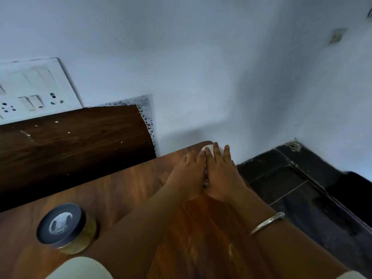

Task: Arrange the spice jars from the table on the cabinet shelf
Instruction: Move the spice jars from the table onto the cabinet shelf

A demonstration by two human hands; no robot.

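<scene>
Both my hands clasp one spice jar at the far corner of the brown wooden table (pixel 124 190). Only the jar's white lid (pixel 210 148) and a sliver of its clear body show between my palms. My left hand (pixel 186 176) presses its left side and my right hand (pixel 220 174) wraps its right side and top. A second jar with a dark lid (pixel 62 223) and a golden-brown body stands on the table at the near left, apart from my hands. The cabinet shelf is out of view.
A dark wooden panel (pixel 76 137) stands behind the table at the left, under a white switchboard (pixel 32 89) on the wall. The black tiled floor (pixel 302 194) lies to the right of the table. A pale rounded object (pixel 82 268) sits at the bottom edge.
</scene>
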